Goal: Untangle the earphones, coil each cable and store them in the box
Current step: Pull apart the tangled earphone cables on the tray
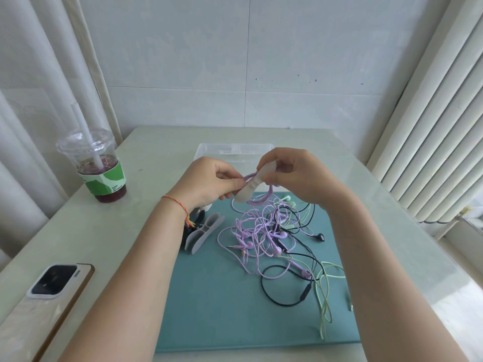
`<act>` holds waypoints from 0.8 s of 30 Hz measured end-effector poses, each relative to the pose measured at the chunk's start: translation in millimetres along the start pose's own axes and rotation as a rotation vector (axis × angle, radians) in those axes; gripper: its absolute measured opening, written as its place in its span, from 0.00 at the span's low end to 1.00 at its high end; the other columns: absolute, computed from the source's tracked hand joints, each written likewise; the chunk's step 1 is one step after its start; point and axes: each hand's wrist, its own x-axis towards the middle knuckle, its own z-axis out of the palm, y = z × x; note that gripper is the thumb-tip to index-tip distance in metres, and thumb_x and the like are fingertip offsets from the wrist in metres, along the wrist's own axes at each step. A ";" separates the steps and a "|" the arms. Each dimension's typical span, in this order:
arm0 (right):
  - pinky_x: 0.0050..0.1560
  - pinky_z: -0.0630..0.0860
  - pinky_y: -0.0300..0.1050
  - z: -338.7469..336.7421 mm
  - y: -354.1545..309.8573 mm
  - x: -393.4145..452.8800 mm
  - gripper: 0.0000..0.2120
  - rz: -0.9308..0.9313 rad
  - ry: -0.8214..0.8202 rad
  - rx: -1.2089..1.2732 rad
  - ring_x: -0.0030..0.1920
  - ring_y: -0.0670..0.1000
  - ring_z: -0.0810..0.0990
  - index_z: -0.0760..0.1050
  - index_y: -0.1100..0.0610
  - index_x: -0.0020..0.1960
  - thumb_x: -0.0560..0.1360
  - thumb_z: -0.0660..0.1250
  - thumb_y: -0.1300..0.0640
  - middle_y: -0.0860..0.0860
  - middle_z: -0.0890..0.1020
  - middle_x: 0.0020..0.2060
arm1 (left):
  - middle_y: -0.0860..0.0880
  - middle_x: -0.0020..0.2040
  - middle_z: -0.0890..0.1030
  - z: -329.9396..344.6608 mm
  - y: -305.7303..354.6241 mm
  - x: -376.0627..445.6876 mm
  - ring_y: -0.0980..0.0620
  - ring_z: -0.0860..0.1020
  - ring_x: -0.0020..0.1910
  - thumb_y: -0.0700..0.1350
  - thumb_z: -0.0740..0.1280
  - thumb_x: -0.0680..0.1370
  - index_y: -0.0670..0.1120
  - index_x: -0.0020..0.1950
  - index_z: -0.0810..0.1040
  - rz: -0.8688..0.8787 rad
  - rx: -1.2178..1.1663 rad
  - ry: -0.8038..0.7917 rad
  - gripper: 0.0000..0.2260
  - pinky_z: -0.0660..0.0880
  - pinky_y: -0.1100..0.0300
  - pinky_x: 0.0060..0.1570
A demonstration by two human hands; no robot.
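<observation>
Nearest, at the bottom left: phone [49, 291] lying face down on pale table [136, 231]. Next, teal mat [222, 309] with a messy heap of earphones [274, 241] on it — purple, black and light green wires all mixed up. Just left of the heap, grey cable clips [203, 232] lying open at the mat's edge. Above the heap, both hands up in the air, close together. Left hand [206, 184] pinching one end of a grey strap [257, 182]; right hand [295, 173] pinching the other end. Purple coil [261, 197] caught under the strap, between the hands. Behind the hands — clear box [235, 150], partly hidden. Far left, drink cup [98, 165] with a straw.
</observation>
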 end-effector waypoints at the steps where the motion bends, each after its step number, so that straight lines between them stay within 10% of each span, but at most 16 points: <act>1: 0.52 0.78 0.55 -1.6 0.7 -0.2 0.08 0.000 0.006 0.032 0.43 0.56 0.82 0.80 0.51 0.46 0.72 0.72 0.63 0.52 0.84 0.41 | 0.51 0.31 0.83 -1.5 -1.1 -0.3 0.57 0.78 0.30 0.42 0.74 0.73 0.46 0.42 0.84 -0.007 -0.036 -0.002 0.01 0.74 0.65 0.31; 14: 0.57 0.77 0.59 3.9 6.0 1.1 0.09 0.069 0.055 0.168 0.45 0.58 0.83 0.81 0.53 0.49 0.72 0.72 0.65 0.57 0.84 0.44 | 0.46 0.35 0.82 -11.0 -12.5 -1.4 0.53 0.77 0.34 0.40 0.76 0.70 0.47 0.40 0.86 -0.093 -0.246 -0.015 0.03 0.76 0.63 0.37; 24: 0.32 0.69 0.30 10.6 0.5 1.4 0.08 0.065 0.057 0.033 0.36 0.45 0.80 0.81 0.52 0.48 0.73 0.71 0.64 0.55 0.83 0.44 | 0.42 0.37 0.85 0.5 -7.1 2.2 0.54 0.81 0.31 0.33 0.72 0.72 0.45 0.45 0.83 -0.122 -0.091 -0.022 0.08 0.80 0.64 0.37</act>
